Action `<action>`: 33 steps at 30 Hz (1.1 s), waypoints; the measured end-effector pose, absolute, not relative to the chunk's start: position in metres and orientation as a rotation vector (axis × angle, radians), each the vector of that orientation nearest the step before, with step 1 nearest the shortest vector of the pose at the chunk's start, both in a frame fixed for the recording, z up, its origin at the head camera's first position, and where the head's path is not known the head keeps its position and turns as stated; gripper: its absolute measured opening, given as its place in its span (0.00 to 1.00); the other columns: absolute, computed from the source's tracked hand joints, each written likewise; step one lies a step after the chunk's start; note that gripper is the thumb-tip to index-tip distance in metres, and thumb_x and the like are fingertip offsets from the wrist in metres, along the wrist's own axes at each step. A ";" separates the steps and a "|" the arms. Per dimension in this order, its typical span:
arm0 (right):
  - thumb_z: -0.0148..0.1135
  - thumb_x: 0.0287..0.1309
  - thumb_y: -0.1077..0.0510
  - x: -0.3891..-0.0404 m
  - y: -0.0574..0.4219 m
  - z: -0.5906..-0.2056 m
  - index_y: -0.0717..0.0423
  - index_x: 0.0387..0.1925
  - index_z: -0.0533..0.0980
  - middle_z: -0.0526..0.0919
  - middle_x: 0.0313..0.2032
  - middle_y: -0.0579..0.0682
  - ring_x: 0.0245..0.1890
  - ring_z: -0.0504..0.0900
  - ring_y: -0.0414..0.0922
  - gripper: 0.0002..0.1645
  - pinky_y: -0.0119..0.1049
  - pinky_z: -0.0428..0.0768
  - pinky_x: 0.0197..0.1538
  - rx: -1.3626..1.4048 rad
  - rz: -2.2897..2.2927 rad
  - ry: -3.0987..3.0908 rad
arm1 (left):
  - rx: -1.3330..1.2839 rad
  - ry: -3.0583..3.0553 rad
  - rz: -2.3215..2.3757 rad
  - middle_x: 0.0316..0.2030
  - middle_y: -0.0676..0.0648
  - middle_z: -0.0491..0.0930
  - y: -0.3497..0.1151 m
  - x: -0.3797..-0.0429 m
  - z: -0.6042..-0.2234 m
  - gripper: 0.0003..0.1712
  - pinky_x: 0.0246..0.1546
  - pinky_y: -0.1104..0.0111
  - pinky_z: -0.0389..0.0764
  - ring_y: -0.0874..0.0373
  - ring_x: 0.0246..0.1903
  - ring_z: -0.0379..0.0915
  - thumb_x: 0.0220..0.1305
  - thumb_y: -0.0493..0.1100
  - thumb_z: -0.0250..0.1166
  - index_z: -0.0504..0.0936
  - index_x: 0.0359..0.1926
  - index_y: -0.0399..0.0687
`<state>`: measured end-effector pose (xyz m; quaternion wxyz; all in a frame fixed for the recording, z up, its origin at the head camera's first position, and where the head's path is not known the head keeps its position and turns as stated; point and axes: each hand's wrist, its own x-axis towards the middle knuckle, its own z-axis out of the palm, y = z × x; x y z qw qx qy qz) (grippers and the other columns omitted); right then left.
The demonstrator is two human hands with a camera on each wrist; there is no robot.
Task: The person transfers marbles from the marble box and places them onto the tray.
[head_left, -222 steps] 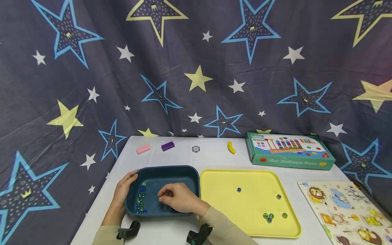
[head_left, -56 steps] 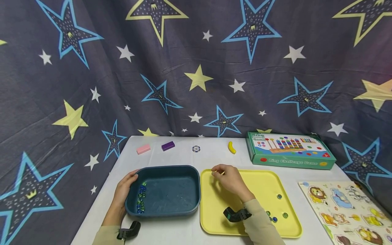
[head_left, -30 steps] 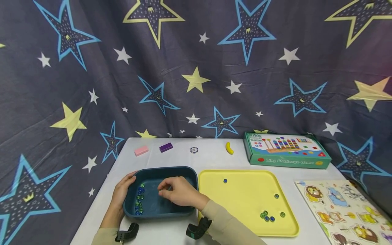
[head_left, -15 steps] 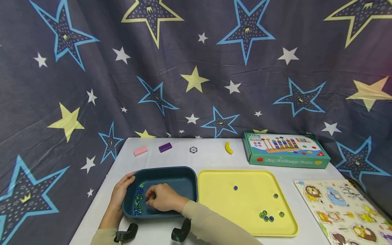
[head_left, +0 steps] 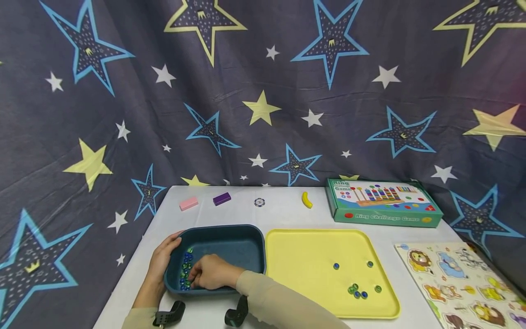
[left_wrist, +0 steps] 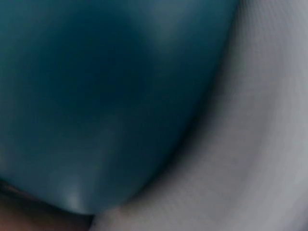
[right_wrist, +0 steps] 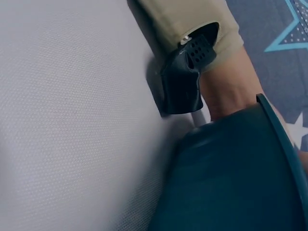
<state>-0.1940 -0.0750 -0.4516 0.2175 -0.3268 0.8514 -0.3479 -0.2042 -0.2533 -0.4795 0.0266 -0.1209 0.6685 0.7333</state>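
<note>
A teal bin stands at the left of the table, with a line of blue and green glass marbles along its left wall. My left hand grips the bin's left rim. Down inside the bin, my right hand has its bent thumb and fingers at the lower marbles. Whether a marble is between the fingertips is hidden. To the right lies a yellow tray, bearing a blue marble and several others. The left wrist view shows only the bin's blurred outer wall.
At the back are a pink block, a purple block, a poker chip and a toy banana. A green game box stands back right. An animal puzzle board lies at the right edge.
My right hand has moved from above the tray left into the bin, down to the marbles. On the tray, the blue marble has rolled right. My left hand keeps its place on the rim.
</note>
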 end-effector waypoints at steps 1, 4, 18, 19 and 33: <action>0.65 0.49 0.58 -0.194 -0.076 -0.452 0.49 0.31 0.83 0.80 0.21 0.34 0.22 0.73 0.27 0.05 0.20 0.70 0.32 -0.912 -0.956 2.350 | -0.372 2.065 2.266 0.49 0.54 0.74 -0.253 -0.204 -0.479 0.24 0.47 0.70 0.70 0.56 0.50 0.68 0.67 0.49 0.49 0.66 0.60 0.44; 0.64 0.50 0.59 -0.195 -0.077 -0.453 0.48 0.30 0.83 0.81 0.22 0.33 0.24 0.74 0.25 0.05 0.20 0.71 0.34 -0.948 -0.931 2.326 | -0.362 2.070 2.266 0.49 0.54 0.74 -0.253 -0.203 -0.479 0.24 0.47 0.70 0.70 0.55 0.51 0.67 0.67 0.49 0.49 0.66 0.60 0.43; 0.59 0.56 0.55 -0.197 -0.077 -0.451 0.48 0.28 0.83 0.81 0.24 0.34 0.25 0.73 0.27 0.08 0.21 0.70 0.33 -0.931 -0.818 2.265 | -0.333 2.109 2.248 0.49 0.54 0.74 -0.251 -0.202 -0.475 0.24 0.48 0.71 0.69 0.58 0.50 0.67 0.68 0.49 0.48 0.65 0.60 0.42; 0.59 0.56 0.54 -0.197 -0.077 -0.450 0.48 0.28 0.83 0.81 0.24 0.34 0.25 0.73 0.28 0.08 0.22 0.70 0.32 -0.927 -0.806 2.263 | -0.335 2.103 2.250 0.49 0.54 0.74 -0.250 -0.200 -0.472 0.24 0.48 0.71 0.69 0.58 0.50 0.67 0.68 0.48 0.48 0.65 0.60 0.42; 0.62 0.54 0.55 -0.188 -0.054 -0.441 0.49 0.27 0.80 0.76 0.19 0.34 0.19 0.71 0.29 0.04 0.22 0.70 0.25 -0.997 -1.051 2.336 | -0.357 2.059 2.264 0.48 0.55 0.74 -0.253 -0.203 -0.477 0.24 0.47 0.71 0.70 0.57 0.50 0.67 0.67 0.50 0.50 0.66 0.60 0.44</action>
